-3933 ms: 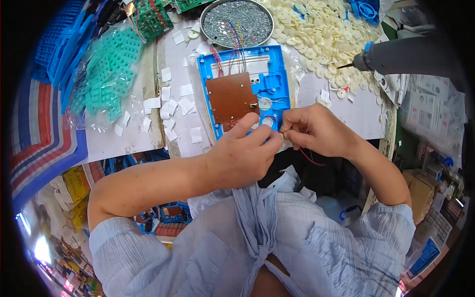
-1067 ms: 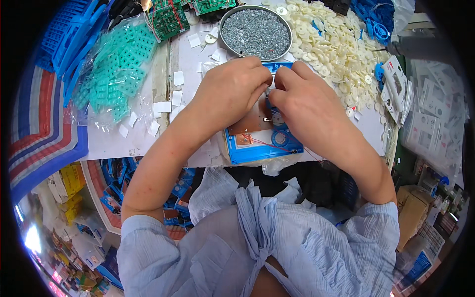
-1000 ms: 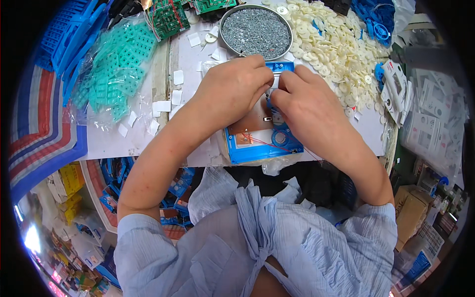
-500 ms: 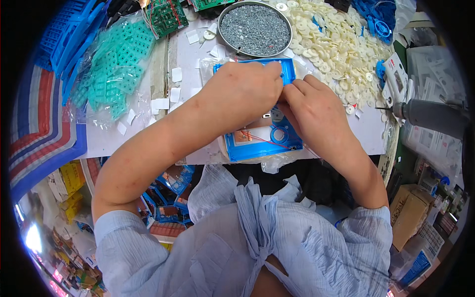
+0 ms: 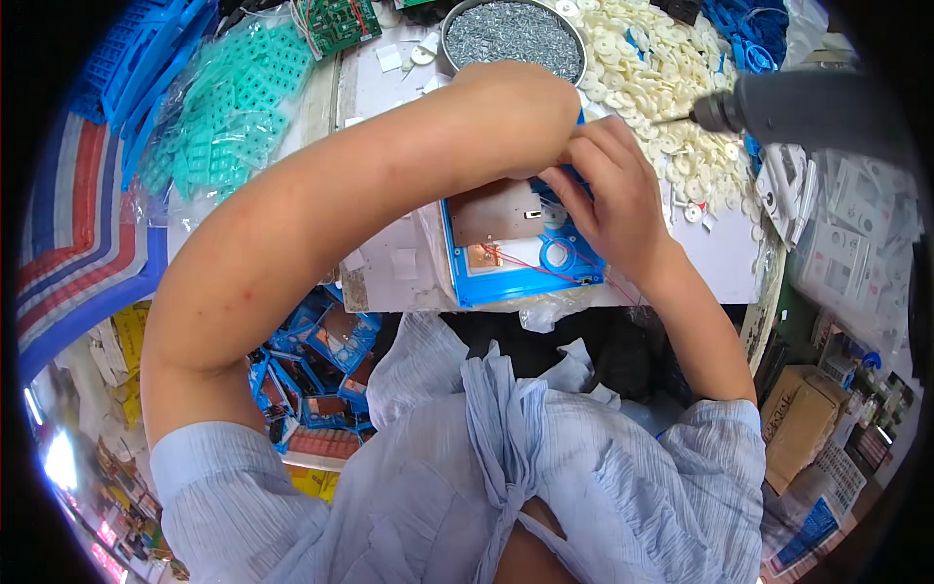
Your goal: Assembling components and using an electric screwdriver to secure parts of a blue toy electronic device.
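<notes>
A blue plastic casing (image 5: 530, 289) lies on the white work surface in front of me. Inside it are a brown-grey plate (image 5: 491, 216), a small copper-coloured part (image 5: 484, 256), thin red wires (image 5: 520, 265) and a blue ring (image 5: 556, 255). My left hand (image 5: 520, 105) reaches across the far end of the casing; its wrist and back hide its fingers. At the casing's far right corner is my right hand (image 5: 615, 185), its fingers bent and closed with the thumb beneath. What lies between those fingertips is hidden.
Beyond the casing sit a round metal dish of screws (image 5: 511, 39) and a heap of cream plastic discs (image 5: 632, 58). A dark power screwdriver (image 5: 778, 105) juts in from the right. Bagged teal parts (image 5: 229, 117) and a green circuit board (image 5: 336, 21) lie left; several blue casings (image 5: 321, 360) are below.
My left hand has moved farther away and slightly right, baring more of the plate. The right hand stays at the casing's corner. The screwdriver has swung up and leftward.
</notes>
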Tool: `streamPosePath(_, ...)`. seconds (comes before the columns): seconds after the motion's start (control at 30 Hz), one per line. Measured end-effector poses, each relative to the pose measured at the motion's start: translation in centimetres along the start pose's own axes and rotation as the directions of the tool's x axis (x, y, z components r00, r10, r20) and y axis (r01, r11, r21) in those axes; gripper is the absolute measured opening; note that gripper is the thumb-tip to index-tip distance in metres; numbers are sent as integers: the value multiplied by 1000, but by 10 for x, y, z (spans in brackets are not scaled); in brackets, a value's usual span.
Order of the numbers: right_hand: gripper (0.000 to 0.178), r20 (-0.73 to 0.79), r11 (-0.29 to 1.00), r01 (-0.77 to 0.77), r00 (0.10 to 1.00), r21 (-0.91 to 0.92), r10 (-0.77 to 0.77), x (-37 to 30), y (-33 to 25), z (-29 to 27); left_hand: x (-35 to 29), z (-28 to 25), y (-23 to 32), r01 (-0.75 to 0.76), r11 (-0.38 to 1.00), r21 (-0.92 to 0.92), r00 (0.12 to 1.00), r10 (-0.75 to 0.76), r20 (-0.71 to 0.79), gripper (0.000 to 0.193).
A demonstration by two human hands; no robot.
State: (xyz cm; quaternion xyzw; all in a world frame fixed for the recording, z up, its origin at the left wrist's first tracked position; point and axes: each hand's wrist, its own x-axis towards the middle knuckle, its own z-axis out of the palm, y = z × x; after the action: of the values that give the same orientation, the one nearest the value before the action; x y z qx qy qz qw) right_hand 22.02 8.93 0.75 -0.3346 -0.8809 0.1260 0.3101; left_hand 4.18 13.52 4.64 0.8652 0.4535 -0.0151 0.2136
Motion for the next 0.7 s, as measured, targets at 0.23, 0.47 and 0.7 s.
streamPosePath(0.23,18,24,999,-23,999,-29,24,1,7,4,12,-20,2,69,997,28,966,-74,246,12)
streamPosePath(0.47,21,143,1000,-9,990,-15,11,1,6,-9,10,-11,-10,-79,997,-5,975,78,207,11)
streamPosePath(0.7,35,335,968,159,938,-196,-87,-1,-13,-27,6,-14,2,-233,957,174,961,199,192,14)
